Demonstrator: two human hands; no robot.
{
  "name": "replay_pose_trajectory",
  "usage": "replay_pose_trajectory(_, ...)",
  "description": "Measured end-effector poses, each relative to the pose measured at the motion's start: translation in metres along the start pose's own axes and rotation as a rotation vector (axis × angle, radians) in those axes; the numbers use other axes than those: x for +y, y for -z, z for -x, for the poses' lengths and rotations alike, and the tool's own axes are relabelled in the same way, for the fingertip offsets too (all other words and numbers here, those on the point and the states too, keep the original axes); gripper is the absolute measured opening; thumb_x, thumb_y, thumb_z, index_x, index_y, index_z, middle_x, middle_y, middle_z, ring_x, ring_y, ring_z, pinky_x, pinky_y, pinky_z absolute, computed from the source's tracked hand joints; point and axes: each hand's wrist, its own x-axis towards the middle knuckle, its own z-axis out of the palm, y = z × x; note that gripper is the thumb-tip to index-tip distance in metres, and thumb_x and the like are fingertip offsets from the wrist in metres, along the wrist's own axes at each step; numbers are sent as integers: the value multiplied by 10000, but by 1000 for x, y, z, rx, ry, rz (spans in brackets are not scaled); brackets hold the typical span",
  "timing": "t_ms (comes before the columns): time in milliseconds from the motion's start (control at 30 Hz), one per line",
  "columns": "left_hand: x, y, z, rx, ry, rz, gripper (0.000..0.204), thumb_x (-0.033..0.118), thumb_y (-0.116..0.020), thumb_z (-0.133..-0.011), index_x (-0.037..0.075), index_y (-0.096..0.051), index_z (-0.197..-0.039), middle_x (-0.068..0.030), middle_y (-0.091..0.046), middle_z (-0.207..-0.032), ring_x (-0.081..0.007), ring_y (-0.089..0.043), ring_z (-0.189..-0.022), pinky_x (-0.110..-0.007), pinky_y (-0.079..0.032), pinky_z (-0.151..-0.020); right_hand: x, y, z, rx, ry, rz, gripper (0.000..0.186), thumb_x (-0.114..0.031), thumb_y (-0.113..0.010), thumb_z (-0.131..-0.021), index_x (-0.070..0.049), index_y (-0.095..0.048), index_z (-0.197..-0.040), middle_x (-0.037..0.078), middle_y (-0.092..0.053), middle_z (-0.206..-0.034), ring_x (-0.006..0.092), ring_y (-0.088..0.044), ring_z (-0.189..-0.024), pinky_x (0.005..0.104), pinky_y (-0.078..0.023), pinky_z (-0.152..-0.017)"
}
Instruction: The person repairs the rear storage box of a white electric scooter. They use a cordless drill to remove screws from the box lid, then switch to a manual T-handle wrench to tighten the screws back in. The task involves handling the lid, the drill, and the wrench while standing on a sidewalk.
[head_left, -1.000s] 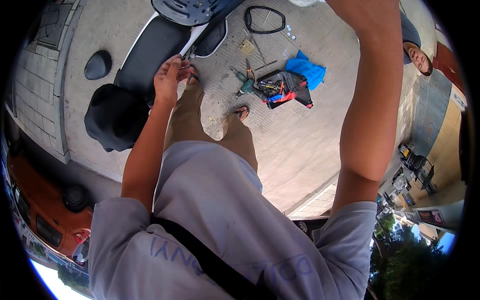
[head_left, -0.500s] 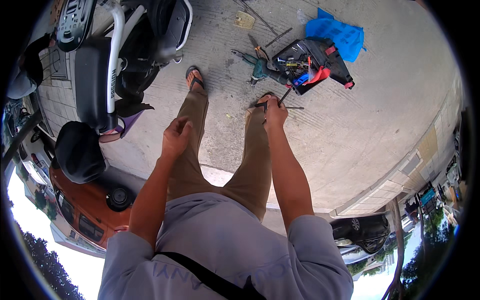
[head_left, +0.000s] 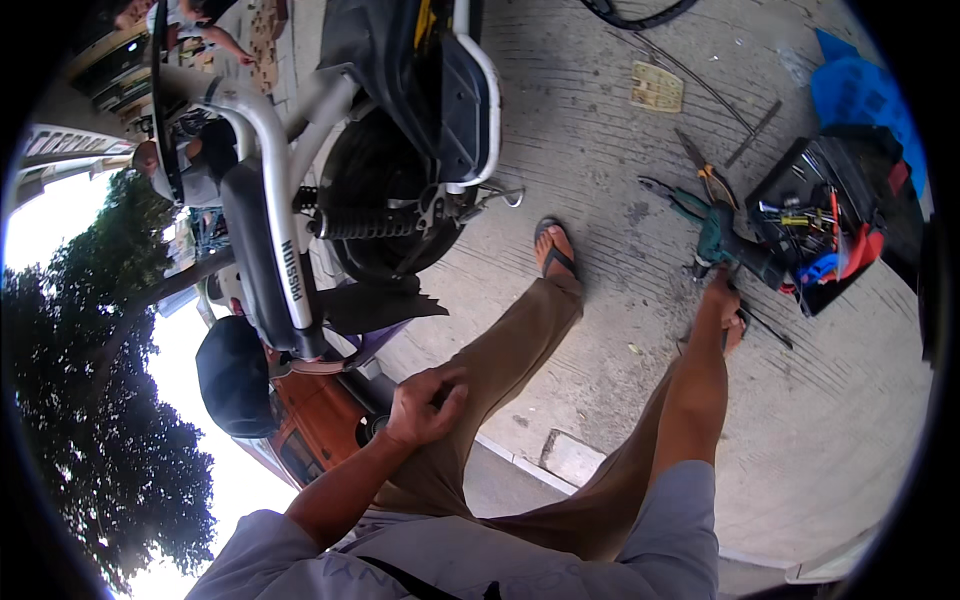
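My left hand (head_left: 428, 404) hangs over my left thigh, its fingers loosely curled and nothing showing in them. My right hand (head_left: 722, 300) reaches down over my right foot, just below a green-and-black power drill (head_left: 712, 240) on the ground. Its fingers look closed, but what they hold is hidden. A thin dark rod (head_left: 768, 326) shows just right of that hand; I cannot tell whether the hand touches it. Orange-handled pliers (head_left: 708, 175) and dark green-handled pliers (head_left: 672, 198) lie above the drill. A black toolbox (head_left: 822, 292) with mixed small tools stands open to its right.
A motorbike with a white frame tube (head_left: 276, 170) and a rear wheel (head_left: 372, 190) stands on the left. A blue plastic bag (head_left: 868, 105) lies behind the toolbox. Metal rods (head_left: 700, 80) and a yellowish flat piece (head_left: 656, 87) lie on the concrete. An orange car (head_left: 325, 415) is lower left.
The view has swung left, bringing more motorbike into sight. My right hand has reached closer to the drill; the dark rod seen in it before is no longer clearly in its grip.
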Motion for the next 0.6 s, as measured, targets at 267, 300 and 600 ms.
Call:
replay_pose_trajectory(267,-12,-8,-5,29,-173,-70,270,164,-755,-924,58,-751,-1172,-96,-734,-860,-226,-708,-693,-345,-572,-662,51,-52,-138,30,376,-23,691,-697,-764,-850,-29,-816,-1017,202,-796,-1029,380,-763,-931,526,-589,-770)
replay_pose_trajectory(300,-5,0,-3,14,-158,-97,270,169,-752,-927,56,-750,-1172,-97,-734,-861,-227,-709,-695,-346,-572,-663,53,-68,-123,5,425,-5,663,-680,-767,-855,-36,-818,-1006,196,-798,-1013,376,-765,-913,523,-587,-755)
replay_pose_trajectory(600,8,-2,-1,-15,-129,-90,306,271,-738,-933,89,-744,-1179,-125,-722,-868,-296,-725,-774,-400,-592,-741,49,-68,-117,30,558,-259,615,-502,-792,-916,21,-711,-1228,217,-759,-1121,396,-733,-924,507,-577,-798)
